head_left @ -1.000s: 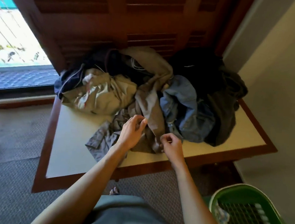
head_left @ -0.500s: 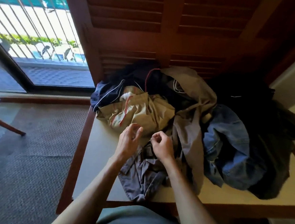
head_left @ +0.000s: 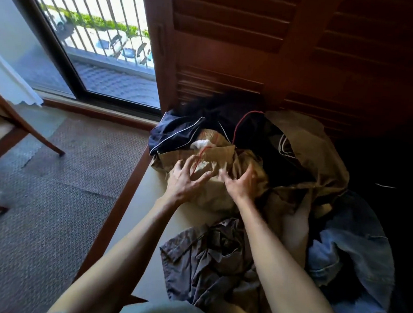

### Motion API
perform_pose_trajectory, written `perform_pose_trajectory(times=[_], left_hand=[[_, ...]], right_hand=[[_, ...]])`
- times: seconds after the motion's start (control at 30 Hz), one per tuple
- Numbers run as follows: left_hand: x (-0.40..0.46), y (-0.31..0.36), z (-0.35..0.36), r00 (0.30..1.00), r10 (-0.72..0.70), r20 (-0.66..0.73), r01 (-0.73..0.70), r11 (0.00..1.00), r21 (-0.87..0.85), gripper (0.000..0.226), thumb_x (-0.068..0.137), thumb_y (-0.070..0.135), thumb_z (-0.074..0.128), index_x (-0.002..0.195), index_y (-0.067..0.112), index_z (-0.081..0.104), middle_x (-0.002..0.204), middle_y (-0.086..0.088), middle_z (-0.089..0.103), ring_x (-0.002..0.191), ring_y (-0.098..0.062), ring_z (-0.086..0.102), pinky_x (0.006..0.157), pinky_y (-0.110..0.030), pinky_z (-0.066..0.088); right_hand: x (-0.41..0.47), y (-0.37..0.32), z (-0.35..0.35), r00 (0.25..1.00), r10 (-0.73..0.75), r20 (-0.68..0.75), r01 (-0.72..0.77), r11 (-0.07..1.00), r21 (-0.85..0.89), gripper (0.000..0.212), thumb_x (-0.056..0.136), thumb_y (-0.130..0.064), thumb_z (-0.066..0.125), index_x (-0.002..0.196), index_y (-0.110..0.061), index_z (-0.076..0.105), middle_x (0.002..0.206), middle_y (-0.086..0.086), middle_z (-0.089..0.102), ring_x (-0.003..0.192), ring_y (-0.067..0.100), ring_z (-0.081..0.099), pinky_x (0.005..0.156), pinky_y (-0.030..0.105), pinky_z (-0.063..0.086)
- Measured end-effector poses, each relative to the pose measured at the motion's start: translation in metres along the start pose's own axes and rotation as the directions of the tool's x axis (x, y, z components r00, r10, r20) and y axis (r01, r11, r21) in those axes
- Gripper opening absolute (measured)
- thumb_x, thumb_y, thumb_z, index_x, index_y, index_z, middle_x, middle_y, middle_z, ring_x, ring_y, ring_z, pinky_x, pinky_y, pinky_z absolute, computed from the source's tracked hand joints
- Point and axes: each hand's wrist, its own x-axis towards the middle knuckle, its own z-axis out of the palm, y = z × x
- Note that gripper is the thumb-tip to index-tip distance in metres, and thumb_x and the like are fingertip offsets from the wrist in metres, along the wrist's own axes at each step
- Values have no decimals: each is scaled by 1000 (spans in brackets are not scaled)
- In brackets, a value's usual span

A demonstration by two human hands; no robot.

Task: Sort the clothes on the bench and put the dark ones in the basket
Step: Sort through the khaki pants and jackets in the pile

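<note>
A heap of clothes covers the bench [head_left: 147, 201]. A khaki garment [head_left: 225, 157] with a red cord lies at the heap's left end. My left hand [head_left: 186, 177] and my right hand [head_left: 241, 183] hover right over it with fingers spread, holding nothing. Behind it lies a navy garment [head_left: 177, 132] with white piping. A grey shirt [head_left: 212, 263] sits at the near edge under my forearms. Blue jeans [head_left: 350, 261] lie to the right, a tan garment [head_left: 312, 150] behind. The basket is out of view.
Dark wooden louvred doors [head_left: 283, 51] stand right behind the bench. A glass balcony door [head_left: 97, 49] is at the left. A wooden chair leg [head_left: 29, 130] stands on the carpet at far left. Black clothes fill the shadowed right side [head_left: 384, 170].
The view has swung left and closer, so the basket left the frame. Both hands moved from the grey shirt forward to the khaki garment and spread their fingers.
</note>
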Motion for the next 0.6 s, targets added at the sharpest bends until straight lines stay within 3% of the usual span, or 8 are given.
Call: perform_pose_trajectory(times=[0.07, 0.13, 0.2, 0.27, 0.4, 0.47, 0.6], left_hand=[[8, -2, 9, 997, 3, 74, -16, 985, 174, 78, 85, 80, 43, 153, 50, 21, 166, -17, 10, 152, -44, 5, 120, -63, 9], [11, 2, 11, 992, -11, 124, -10, 985, 170, 74, 88, 78, 40, 153, 55, 14, 167, -17, 1, 152, -44, -6, 118, -67, 0], [16, 6, 8, 992, -22, 128, 11, 997, 82, 80, 84, 80, 46, 151, 61, 5, 167, -18, -3, 152, -45, -5, 117, -68, 2], [19, 4, 4, 988, -45, 150, 30, 994, 101, 97, 78, 80, 57, 152, 58, -3, 167, -19, -6, 151, -47, -1, 117, -68, 9], [8, -11, 0, 958, -70, 277, -10, 961, 278, 108, 78, 70, 68, 156, 49, -6, 166, -21, -2, 150, -49, 7, 117, -65, 19], [-2, -24, 2, 946, -65, 319, -46, 944, 328, 102, 83, 63, 68, 157, 47, -1, 166, -20, 4, 149, -49, 10, 116, -64, 24], [-13, -50, -2, 923, -32, 383, -136, 905, 404, 90, 86, 60, 60, 155, 49, 3, 164, -21, 14, 147, -48, 19, 115, -62, 28]], right_hand=[[-1, 9, 18, 994, -18, 106, 25, 998, -65, 99, 82, -37, 75, 158, -18, 14, 155, 16, 37, 143, 34, 38, 116, 42, 34], [-12, 20, 33, 991, -70, 112, 90, 979, -183, 72, 89, -25, 66, 151, -16, 31, 145, 16, 48, 133, 36, 47, 107, 39, 40], [-29, 24, 42, 993, -97, 74, 110, 975, -194, 44, 99, -27, 50, 140, -14, 45, 138, 12, 52, 126, 33, 50, 94, 31, 40], [-51, 27, 49, 990, -131, 60, 141, 967, -211, 35, 101, -23, 42, 133, -12, 52, 133, 11, 54, 122, 30, 52, 86, 24, 36], [-98, 27, 55, 954, -279, 108, 299, 912, -282, 24, 83, -4, 52, 104, -9, 64, 113, 16, 64, 110, 37, 59, 89, 39, 47], [-116, 23, 53, 945, -270, 185, 318, 895, -314, 20, 81, -12, 52, 97, -9, 63, 110, 15, 67, 108, 38, 60, 87, 40, 47], [-133, 14, 54, 915, -226, 334, 350, 856, -380, 39, 83, -44, 54, 100, -12, 68, 109, 15, 71, 107, 38, 62, 84, 39, 49]])
